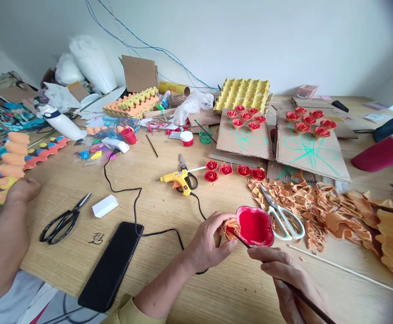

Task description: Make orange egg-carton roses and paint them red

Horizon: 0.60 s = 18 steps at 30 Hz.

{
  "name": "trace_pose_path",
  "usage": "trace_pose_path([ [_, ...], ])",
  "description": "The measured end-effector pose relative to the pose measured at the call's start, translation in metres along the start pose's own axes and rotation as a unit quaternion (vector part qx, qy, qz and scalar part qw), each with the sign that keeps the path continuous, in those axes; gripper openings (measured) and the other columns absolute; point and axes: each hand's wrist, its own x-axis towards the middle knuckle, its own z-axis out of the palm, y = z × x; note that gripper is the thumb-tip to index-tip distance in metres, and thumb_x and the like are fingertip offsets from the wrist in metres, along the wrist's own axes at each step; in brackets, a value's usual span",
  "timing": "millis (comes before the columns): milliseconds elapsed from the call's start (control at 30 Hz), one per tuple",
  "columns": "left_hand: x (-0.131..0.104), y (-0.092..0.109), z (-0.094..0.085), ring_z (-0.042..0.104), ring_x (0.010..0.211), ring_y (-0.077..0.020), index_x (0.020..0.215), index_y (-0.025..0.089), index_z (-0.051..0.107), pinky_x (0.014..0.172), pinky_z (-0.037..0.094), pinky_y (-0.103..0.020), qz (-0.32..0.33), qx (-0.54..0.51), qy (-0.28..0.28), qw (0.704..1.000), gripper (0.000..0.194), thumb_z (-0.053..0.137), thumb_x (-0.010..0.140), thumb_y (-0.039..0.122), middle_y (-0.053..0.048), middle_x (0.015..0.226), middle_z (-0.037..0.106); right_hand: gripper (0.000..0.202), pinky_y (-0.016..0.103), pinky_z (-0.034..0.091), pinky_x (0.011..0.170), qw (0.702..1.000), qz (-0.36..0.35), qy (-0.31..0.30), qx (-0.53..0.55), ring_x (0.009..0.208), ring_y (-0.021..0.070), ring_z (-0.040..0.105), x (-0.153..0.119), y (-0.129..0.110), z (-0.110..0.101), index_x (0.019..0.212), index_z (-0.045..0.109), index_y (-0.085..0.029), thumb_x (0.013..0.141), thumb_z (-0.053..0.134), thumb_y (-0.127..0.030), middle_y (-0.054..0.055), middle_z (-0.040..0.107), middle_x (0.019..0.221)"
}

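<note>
My left hand (211, 243) is closed around a small egg-carton rose (230, 228), orange with some red at its middle. In my right hand (289, 276) is a dark-handled paintbrush (304, 299), its tip on the rose. Just beyond, a dish of red paint (255, 226) stands beside both hands. White-handled scissors (284, 218) lie right of the dish. Several red-painted roses (226, 169) sit in a group farther back, near a yellow glue gun (182, 181) that rests over another pair of scissors.
Orange carton scraps (304, 207) cover the right side. Cardboard sheets (313, 155) at the back bear red roses. A black phone (111, 265), black-handled scissors (64, 220) and a cable (135, 204) lie left. Another person's hand (22, 191) holds carton pieces at far left. A red bottle (385, 150) lies right.
</note>
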Motion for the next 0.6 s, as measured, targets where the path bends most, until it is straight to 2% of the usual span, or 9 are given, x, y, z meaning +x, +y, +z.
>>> trace_pose_path([
  [133, 0.000, 0.002, -0.001, 0.066, 0.103, -0.0238, 0.131, 0.018, 0.064, 0.091, 0.053, -0.035, -0.007, -0.012, 0.002, 1.000, 0.044, 0.070, 0.088, 0.023, -0.010, 0.118, 0.071, 0.022, 0.030, 0.065, 0.097, 1.000, 0.003, -0.004, -0.003, 0.115, 0.0214, 0.079, 0.006, -0.003, -0.006, 0.125, 0.064, -0.022, 0.109, 0.050, -0.018, 0.014, 0.080, 0.123],
  [300, 0.000, 0.002, -0.001, 0.066, 0.101, -0.0237, 0.130, 0.017, 0.064, 0.089, 0.052, -0.034, -0.009, -0.012, 0.005, 1.000, 0.043, 0.071, 0.088, 0.023, -0.010, 0.116, 0.071, 0.021, 0.031, 0.068, 0.085, 1.000, 0.000, 0.023, -0.003, 0.106, 0.0223, 0.082, 0.011, -0.005, -0.012, 0.122, 0.064, -0.023, 0.110, 0.047, -0.020, 0.013, 0.082, 0.115],
  [500, 0.000, 0.000, 0.001, 0.066, 0.103, -0.0237, 0.131, 0.020, 0.063, 0.090, 0.053, -0.034, 0.004, 0.001, 0.002, 1.000, 0.046, 0.071, 0.086, 0.018, -0.009, 0.119, 0.070, 0.023, 0.035, 0.069, 0.084, 0.996, 0.015, 0.076, 0.041, 0.103, 0.0236, 0.082, 0.009, -0.005, -0.003, 0.123, 0.062, -0.021, 0.108, 0.046, -0.014, 0.014, 0.080, 0.117],
  [600, -0.001, -0.002, 0.002, 0.066, 0.106, -0.0246, 0.132, 0.020, 0.061, 0.095, 0.053, -0.036, 0.021, 0.001, -0.007, 1.000, 0.048, 0.072, 0.085, 0.018, -0.009, 0.120, 0.069, 0.022, 0.035, 0.069, 0.084, 0.996, 0.014, 0.077, 0.045, 0.101, 0.0231, 0.083, 0.010, -0.006, 0.002, 0.123, 0.063, -0.021, 0.108, 0.047, -0.014, 0.015, 0.079, 0.119],
])
